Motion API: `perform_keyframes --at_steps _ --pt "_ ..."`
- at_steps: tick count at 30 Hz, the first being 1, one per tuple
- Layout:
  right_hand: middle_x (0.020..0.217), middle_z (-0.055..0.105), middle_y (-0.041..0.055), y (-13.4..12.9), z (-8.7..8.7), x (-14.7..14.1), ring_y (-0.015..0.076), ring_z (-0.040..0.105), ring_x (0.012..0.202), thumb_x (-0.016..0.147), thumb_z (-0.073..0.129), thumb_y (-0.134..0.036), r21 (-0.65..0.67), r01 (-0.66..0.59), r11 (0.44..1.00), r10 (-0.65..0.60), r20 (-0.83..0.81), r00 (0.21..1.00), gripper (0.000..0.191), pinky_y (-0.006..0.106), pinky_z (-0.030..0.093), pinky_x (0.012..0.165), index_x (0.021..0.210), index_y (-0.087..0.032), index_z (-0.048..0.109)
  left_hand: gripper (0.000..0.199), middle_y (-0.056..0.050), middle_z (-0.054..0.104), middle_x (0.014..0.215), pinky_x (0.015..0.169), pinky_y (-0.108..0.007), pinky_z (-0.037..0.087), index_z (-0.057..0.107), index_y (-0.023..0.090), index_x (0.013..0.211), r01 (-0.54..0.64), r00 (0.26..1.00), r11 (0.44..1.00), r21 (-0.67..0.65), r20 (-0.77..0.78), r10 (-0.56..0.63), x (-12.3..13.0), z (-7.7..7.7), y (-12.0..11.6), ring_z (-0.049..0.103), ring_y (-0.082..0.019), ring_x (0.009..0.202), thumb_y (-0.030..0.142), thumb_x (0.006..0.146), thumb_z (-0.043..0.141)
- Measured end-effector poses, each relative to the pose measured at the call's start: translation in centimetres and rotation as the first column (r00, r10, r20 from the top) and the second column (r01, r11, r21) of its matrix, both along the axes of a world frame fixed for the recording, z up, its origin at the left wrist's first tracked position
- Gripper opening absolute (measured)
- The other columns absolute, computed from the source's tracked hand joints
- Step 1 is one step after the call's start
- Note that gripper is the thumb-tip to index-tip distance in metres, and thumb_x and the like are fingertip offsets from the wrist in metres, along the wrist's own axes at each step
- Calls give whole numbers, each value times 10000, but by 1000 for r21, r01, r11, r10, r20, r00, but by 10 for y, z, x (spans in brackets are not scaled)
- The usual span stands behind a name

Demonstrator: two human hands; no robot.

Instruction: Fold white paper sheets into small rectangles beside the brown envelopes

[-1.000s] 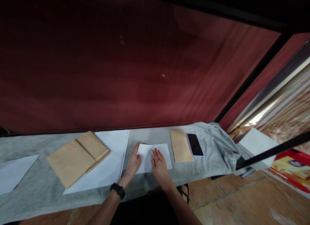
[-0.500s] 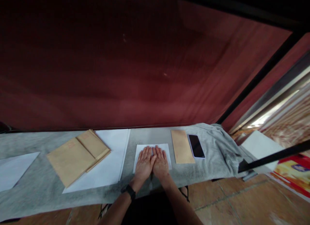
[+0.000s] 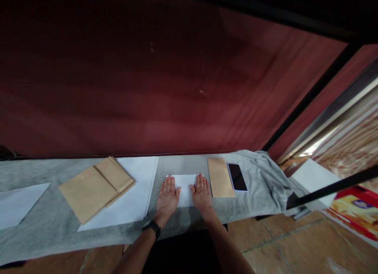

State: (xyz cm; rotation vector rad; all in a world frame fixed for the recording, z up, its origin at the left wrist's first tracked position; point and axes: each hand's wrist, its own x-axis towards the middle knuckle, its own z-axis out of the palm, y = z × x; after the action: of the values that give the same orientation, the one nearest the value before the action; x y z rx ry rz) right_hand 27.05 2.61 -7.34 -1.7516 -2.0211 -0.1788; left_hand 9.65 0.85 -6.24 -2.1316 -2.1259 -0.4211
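Note:
A small white sheet (image 3: 184, 191), its top edge straight, lies on the grey cloth in front of me. My left hand (image 3: 168, 196) rests flat over its left edge, fingers stretched out and pointing away, with a black band on the wrist. Over the right edge lies my right hand (image 3: 202, 193), also flat with the thumb spread inward. The middle of the sheet shows between the two hands. Just right of my right hand is a single brown envelope (image 3: 221, 178), and beside it a phone (image 3: 237, 177) with a dark screen.
Brown envelopes (image 3: 88, 189) lie overlapping on large white sheets (image 3: 126, 211) to the left. Another white sheet (image 3: 20, 203) is at the far left. A red wall (image 3: 147, 120) rises behind the cloth-covered surface (image 3: 59, 242). Black bars and a red box (image 3: 357, 211) are on the right.
My hands were side by side on the middle of the small sheet. They have slid apart, left hand to the left and right hand to the right, uncovering its middle.

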Motion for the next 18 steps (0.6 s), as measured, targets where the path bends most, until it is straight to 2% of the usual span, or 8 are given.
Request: perform_keyframes --at_steps 4,7,9,11,14,18 --pt "1506 452 262 -8 -1 7 323 469 1390 1052 330 -351 41 16 999 -16 -11 1000 560 494 366 1132 1470 1 453 628 -205 409 1571 1211 -453 297 408 10 1495 -35 999 999 -6 3 35 -2 4 0 349 -292 1482 379 999 303" --pt "1525 440 233 -25 0 7 307 437 1416 1049 314 -302 57 -2 998 4 -24 1000 539 507 346 1145 1502 -29 418 611 -204 407 1570 1223 -472 270 409 14 1496 -34 999 999 4 -3 34 1 9 -1 325 -292 1493 350 997 303" --pt "1556 418 175 -39 2 2 272 399 1445 1046 325 -287 28 -68 997 69 -28 997 529 487 311 1175 1533 -91 385 593 -189 403 1577 1230 -490 253 404 31 1503 21 1000 1000 15 3 -21 8 10 -6 308 -286 1501 322 999 295" --pt "1574 406 119 -53 3 -5 244 385 1455 1040 362 -289 -20 -171 985 171 -23 985 515 458 274 1202 1536 -154 395 568 -136 401 1590 1235 -469 256 398 88 1520 150 989 989 10 17 -150 17 10 -12 306 -253 1504 297 1006 278" --pt "1574 403 109 -67 4 -14 251 390 1453 1022 421 -288 -62 -252 966 252 -15 968 500 447 254 1212 1506 -168 450 548 -83 410 1594 1228 -428 284 397 150 1528 306 951 952 -18 41 -305 26 7 -23 321 -211 1497 318 1025 259" --pt "1550 439 121 -69 5 -10 248 420 1435 1041 381 -315 -46 -172 984 171 -22 985 488 431 297 1186 1489 -144 474 603 -135 395 1594 1224 -453 283 389 108 1526 257 966 966 -20 45 -256 18 1 -31 307 -239 1504 423 1021 294"
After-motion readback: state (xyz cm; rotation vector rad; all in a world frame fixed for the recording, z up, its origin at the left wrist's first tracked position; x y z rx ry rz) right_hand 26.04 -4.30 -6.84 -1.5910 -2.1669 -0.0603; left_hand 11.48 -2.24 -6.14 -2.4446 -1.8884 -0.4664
